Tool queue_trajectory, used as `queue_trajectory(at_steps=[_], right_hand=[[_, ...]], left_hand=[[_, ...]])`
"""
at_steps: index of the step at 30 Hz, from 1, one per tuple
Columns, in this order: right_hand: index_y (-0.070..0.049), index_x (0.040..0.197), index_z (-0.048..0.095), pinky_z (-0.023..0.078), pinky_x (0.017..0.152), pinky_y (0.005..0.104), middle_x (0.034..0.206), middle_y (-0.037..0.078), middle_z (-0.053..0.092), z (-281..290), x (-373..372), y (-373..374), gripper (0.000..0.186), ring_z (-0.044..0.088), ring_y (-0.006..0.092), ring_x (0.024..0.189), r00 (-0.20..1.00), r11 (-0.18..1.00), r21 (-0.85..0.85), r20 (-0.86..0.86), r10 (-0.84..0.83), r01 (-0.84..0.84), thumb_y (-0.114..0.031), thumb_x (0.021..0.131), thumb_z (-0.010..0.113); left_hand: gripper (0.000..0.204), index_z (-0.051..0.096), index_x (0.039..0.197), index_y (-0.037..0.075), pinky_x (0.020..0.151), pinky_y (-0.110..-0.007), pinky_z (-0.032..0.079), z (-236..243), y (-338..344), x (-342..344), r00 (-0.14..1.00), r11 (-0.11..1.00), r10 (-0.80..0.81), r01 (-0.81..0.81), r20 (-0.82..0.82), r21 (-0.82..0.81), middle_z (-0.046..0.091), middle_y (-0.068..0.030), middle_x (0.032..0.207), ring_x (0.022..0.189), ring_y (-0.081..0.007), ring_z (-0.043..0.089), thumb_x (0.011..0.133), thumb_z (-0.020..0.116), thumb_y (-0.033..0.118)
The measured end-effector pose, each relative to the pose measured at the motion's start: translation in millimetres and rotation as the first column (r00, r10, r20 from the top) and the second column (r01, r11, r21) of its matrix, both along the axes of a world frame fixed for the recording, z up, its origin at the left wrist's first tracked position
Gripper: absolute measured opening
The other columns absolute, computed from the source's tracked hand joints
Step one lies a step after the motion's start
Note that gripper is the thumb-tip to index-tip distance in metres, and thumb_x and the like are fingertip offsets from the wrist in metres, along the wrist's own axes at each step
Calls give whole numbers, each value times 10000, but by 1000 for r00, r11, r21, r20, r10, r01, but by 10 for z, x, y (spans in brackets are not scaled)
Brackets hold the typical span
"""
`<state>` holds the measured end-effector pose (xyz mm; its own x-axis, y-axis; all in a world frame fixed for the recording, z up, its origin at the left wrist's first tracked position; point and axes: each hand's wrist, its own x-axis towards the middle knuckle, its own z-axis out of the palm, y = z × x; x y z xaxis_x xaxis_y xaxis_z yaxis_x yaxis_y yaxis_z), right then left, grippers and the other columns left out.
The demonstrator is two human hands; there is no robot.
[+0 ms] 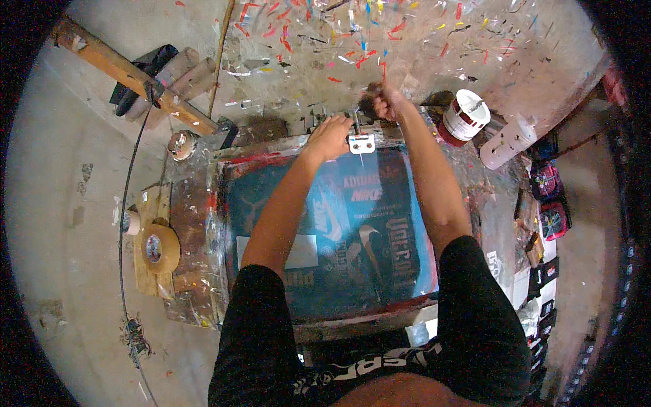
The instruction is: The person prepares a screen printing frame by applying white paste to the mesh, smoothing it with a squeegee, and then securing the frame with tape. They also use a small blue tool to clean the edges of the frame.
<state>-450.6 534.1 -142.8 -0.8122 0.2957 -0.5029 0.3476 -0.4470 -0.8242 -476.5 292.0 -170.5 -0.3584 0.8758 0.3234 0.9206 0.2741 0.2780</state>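
My left hand (pixel 327 139) rests on the back edge of a screen-printing frame (pixel 268 152), fingers bent over it beside a white metal hinge clamp (pixel 361 144) with an upright bolt. Just behind and right of the clamp, my right hand (pixel 386 102) has its fingers curled; what they hold is hidden in shadow. The frame's teal mesh (pixel 325 264) lies below both forearms, carrying several pale logo designs and a light rectangular patch at the left.
A wooden beam (pixel 102 64) with rolls is at upper left. A tape roll (pixel 171 251) sits left, a small tub (pixel 183 136) behind it. A white bucket (pixel 464 119) and pale container (pixel 508 142) stand back right. Cables run down the left.
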Motion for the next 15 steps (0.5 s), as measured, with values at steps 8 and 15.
queue_trajectory(at_steps=[8, 15], right_hand=[[-80, 861, 643, 256, 375, 236, 558, -27, 498, 214, -9, -320, 481, 418, 69, 439, 883, 743, 498, 377, 279, -448, -558, 912, 628], [-108, 905, 747, 379, 421, 282, 577, -13, 555, 190, -36, -460, 478, 506, 102, 488, 730, 365, 716, 291, 619, -595, -571, 924, 634]], left_hand=[[604, 551, 1243, -12, 1102, -470, 379, 58, -80, 7, 997, 992, 35, -27, 63, -120, 576, -226, 1256, 1234, -380, 521, 788, 747, 335], [640, 549, 1275, -3, 1143, -448, 350, 4, -138, -28, 997, 993, 55, -49, 48, -109, 547, -221, 1349, 1319, -357, 471, 780, 755, 347]])
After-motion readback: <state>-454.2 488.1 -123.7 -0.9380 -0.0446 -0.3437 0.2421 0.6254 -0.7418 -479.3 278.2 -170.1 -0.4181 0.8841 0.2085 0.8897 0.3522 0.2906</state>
